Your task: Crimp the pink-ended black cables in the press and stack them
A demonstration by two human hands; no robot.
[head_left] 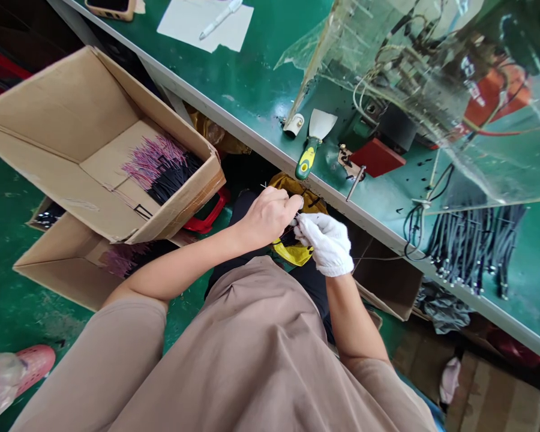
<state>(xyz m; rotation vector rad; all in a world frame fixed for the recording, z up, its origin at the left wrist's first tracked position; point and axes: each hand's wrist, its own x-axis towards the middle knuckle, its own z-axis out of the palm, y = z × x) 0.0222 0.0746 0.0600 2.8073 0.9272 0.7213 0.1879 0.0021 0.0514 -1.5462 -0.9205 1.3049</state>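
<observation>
Wire (293,223), thin and dark, held between both hands above the lap, over a yellow cloth (292,255). Left hand (267,219), bare, fingers closed on the wire. Right hand (321,243), in a white glove, fingertips pinched on the same wire, just beside the left hand; exact contact partly hidden by the fingers. Cardboard box (72,120), open, at left of the hands, holding a bundle of pink-and-black wires (162,168). Second box (58,264) beneath it, more pink wires inside. Green workbench (247,78) ahead, its edge just beyond the hands. On bench: scraper (308,157) with yellow-green handle, paper (207,27) under a white pen (220,19), clear plastic sheet (387,78), row of black cables (472,246) with metal ends.
</observation>
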